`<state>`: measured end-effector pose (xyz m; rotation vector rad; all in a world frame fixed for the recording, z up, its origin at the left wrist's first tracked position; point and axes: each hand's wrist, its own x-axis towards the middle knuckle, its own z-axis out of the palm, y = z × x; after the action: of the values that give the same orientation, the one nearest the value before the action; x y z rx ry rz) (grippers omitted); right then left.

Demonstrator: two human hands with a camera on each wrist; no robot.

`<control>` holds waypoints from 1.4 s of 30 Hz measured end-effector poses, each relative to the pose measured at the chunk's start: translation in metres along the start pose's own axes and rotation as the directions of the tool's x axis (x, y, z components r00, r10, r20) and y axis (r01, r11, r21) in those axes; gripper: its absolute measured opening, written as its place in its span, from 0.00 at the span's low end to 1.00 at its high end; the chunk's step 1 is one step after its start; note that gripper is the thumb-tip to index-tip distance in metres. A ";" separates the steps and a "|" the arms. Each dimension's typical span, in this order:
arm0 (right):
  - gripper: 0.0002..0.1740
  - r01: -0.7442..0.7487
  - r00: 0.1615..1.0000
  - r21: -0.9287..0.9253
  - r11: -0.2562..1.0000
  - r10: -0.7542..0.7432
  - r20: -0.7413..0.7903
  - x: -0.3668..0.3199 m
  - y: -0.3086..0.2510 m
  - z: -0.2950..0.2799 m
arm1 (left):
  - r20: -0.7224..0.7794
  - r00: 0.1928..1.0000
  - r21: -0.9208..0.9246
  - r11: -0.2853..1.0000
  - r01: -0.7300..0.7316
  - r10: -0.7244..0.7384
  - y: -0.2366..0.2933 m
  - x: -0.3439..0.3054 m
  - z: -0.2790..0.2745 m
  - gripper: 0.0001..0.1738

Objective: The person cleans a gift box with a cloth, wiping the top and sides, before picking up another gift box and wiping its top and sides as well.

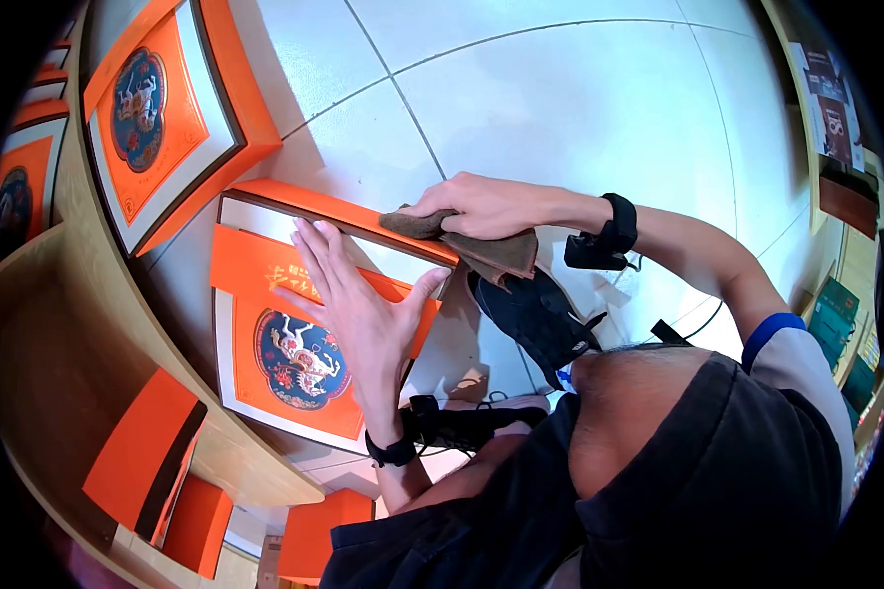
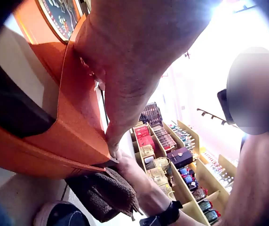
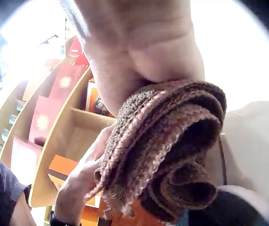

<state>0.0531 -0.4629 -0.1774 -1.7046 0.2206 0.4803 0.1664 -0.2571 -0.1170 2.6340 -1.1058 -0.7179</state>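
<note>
An orange box [image 1: 236,334] with a white border and a round blue horse emblem stands on the tiled floor. The left hand [image 1: 363,314] rests on its face with fingers spread; in the left wrist view this hand [image 2: 130,52] lies against the orange side. At the box's upper right edge, the right hand [image 1: 491,206] grips a brown cloth [image 1: 496,257], part of which touches the orange rim. The right wrist view shows the folded cloth [image 3: 162,141] hanging below the right hand [image 3: 144,52], its fingers hidden behind it.
A similar orange box [image 1: 182,128] stands at the upper left, beside a curved wooden shelf [image 1: 39,334] with more orange boxes. Black shoes [image 1: 530,314] are close to the cloth. Stocked shelves [image 2: 191,202] and another person [image 2: 261,174] appear in the left wrist view.
</note>
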 end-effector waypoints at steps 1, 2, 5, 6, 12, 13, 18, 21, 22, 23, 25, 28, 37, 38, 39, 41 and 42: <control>0.34 -0.014 1.000 -0.005 1.000 0.014 0.013 -0.001 -0.001 -0.001 | -0.002 1.000 0.004 1.000 -0.001 0.001 -0.001 0.000 0.001 0.83; 0.35 -0.028 0.999 -0.010 1.000 0.028 0.026 -0.002 -0.001 -0.001 | -0.003 1.000 0.007 1.000 -0.001 0.001 -0.001 0.000 0.002 0.84; 0.34 -0.061 0.998 -0.009 0.998 0.061 0.022 -0.003 0.000 0.001 | 0.001 1.000 0.013 1.000 0.001 -0.001 -0.003 0.000 0.004 0.84; 0.34 -0.063 0.998 -0.007 0.998 0.063 0.022 -0.004 -0.001 0.001 | 0.003 1.000 0.013 1.000 0.000 0.000 -0.004 0.000 0.004 0.84; 0.35 -0.047 0.994 0.088 0.995 0.056 -0.097 0.007 0.007 -0.005 | 0.019 1.000 0.022 1.000 0.013 -0.013 -0.002 0.001 0.002 0.84; 0.35 -0.047 0.994 0.090 0.995 0.056 -0.096 0.013 0.009 -0.004 | 0.012 1.000 0.011 1.000 0.011 -0.011 -0.002 0.001 0.002 0.84; 0.33 -0.078 0.979 -0.203 0.976 0.036 -0.201 0.023 0.003 0.013 | -0.001 1.000 0.031 1.000 0.004 -0.004 -0.004 0.000 0.005 0.83; 0.31 -0.066 0.985 -0.259 0.964 0.021 -0.172 0.023 0.006 0.015 | -0.012 1.000 -0.001 1.000 0.001 -0.001 -0.003 0.000 0.004 0.83; 0.31 -0.068 0.994 -0.226 0.972 0.046 -0.103 0.024 0.006 0.011 | -0.006 1.000 -0.002 1.000 0.009 -0.009 -0.002 0.001 0.003 0.82; 0.30 -0.074 0.997 -0.193 0.978 0.069 -0.035 0.023 0.005 0.008 | 0.000 1.000 -0.003 1.000 0.015 -0.015 -0.002 0.001 0.003 0.82; 0.29 -0.083 0.997 -0.153 0.985 0.082 -0.015 0.020 -0.001 0.002 | -0.003 1.000 0.002 1.000 0.013 -0.013 -0.002 0.000 0.004 0.82; 0.27 -0.084 0.996 -0.107 0.991 0.087 0.030 0.018 0.008 0.003 | -0.015 1.000 0.013 1.000 0.008 -0.008 -0.004 0.000 0.006 0.81; 0.25 -0.131 0.975 -0.136 0.982 0.152 0.161 0.001 0.001 -0.009 | -0.031 0.999 0.006 1.000 0.008 -0.008 -0.004 0.000 0.008 0.83; 0.23 -0.134 0.972 -0.152 0.979 0.160 0.174 -0.001 0.003 -0.008 | -0.030 0.999 0.011 1.000 0.009 -0.009 -0.004 0.000 0.008 0.83; 0.23 -0.134 0.972 -0.152 0.979 0.160 0.174 -0.003 0.005 -0.008 | -0.031 0.999 0.011 1.000 0.009 -0.009 -0.004 0.000 0.009 0.83; 0.20 -0.133 0.969 -0.175 0.976 0.165 0.184 -0.006 0.008 -0.007 | -0.027 1.000 0.020 1.000 0.009 -0.008 -0.006 0.000 0.009 0.84; 0.20 -0.132 0.969 -0.175 0.976 0.164 0.185 -0.007 0.004 -0.009 | -0.028 1.000 0.020 1.000 0.009 -0.009 -0.005 0.000 0.008 0.84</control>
<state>0.0468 -0.4734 -0.1765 -1.7911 0.1687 0.7936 0.1652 -0.2536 -0.1260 2.6591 -1.1002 -0.6736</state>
